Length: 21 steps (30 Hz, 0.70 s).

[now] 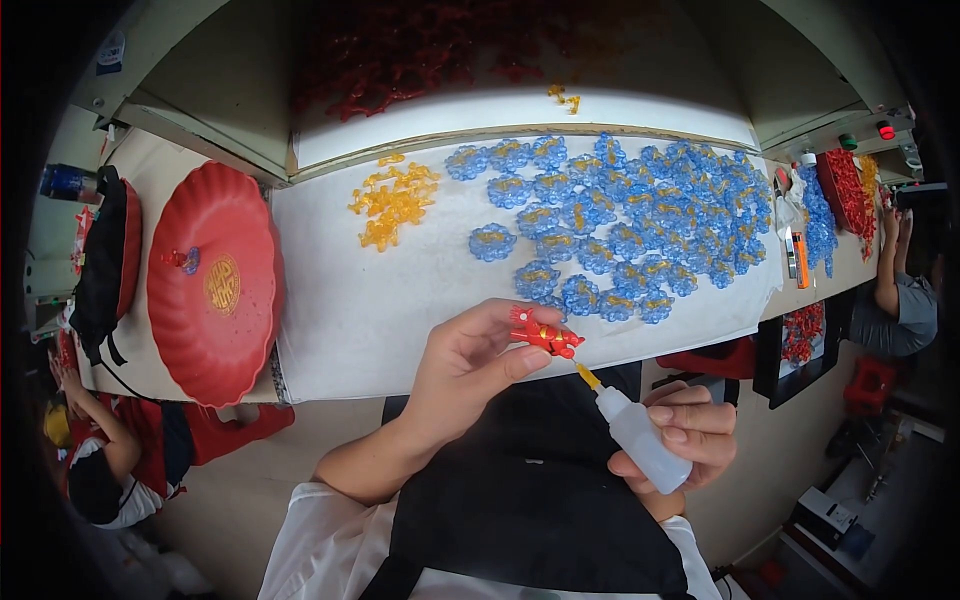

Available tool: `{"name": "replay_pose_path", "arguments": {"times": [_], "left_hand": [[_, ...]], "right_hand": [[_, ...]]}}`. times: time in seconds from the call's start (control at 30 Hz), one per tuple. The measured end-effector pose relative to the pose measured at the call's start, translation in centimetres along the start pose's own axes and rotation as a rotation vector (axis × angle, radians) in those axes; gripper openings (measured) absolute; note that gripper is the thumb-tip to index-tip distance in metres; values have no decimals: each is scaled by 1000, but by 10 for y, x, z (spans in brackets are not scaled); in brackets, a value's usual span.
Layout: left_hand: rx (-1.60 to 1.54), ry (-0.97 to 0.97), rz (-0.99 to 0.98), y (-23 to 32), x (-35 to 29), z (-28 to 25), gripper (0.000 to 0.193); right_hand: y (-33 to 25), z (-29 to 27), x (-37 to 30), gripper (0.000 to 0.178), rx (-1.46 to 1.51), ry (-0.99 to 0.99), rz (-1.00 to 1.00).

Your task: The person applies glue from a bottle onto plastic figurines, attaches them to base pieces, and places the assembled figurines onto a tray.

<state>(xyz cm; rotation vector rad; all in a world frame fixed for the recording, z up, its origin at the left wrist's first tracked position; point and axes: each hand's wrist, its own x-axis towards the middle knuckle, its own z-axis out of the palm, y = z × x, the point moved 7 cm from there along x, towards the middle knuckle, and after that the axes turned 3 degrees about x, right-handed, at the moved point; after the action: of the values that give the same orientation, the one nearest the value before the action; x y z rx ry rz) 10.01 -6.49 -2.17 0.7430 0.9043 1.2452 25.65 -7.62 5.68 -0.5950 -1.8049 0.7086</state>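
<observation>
Between the thumb and fingers of my left hand (470,365) is a small red figurine (545,332) with gold details, held above the table's near edge. My right hand (690,435) grips a translucent white squeeze bottle (645,435) with a yellowish nozzle (587,376). The bottle tilts so that its tip sits just below the figurine; whether they touch I cannot tell. Beyond my hands, many blue translucent flower-like pieces (590,220) with yellow centres lie spread on white paper (330,330). A pile of small yellow translucent pieces (395,203) lies to their left.
A red scalloped tray (262,330) at left holds one small red-and-blue piece (186,261). Behind is a shelf (400,120) with red pieces. An orange-labelled tube (801,260) lies at right. Co-workers sit at the far left (120,450) and far right (900,300).
</observation>
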Motion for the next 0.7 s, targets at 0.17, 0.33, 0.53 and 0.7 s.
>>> {"name": "replay_pose_path", "arguments": {"times": [0.17,0.33,0.53,0.7], "left_hand": [[-6,1,2,1,0,0,26],[-5,-2,-12,0,1,-2,26],[-4,5,-11,0,-2,-2,25],[-60,-49,-17,-1,-2,-1,25]], "right_hand": [[-1,2,0,47,-11,-16,-24],[-1,4,0,46,2,-6,-59],[-3,4,-2,46,14,-5,-68],[-3,3,-2,46,-13,5,-58]]}}
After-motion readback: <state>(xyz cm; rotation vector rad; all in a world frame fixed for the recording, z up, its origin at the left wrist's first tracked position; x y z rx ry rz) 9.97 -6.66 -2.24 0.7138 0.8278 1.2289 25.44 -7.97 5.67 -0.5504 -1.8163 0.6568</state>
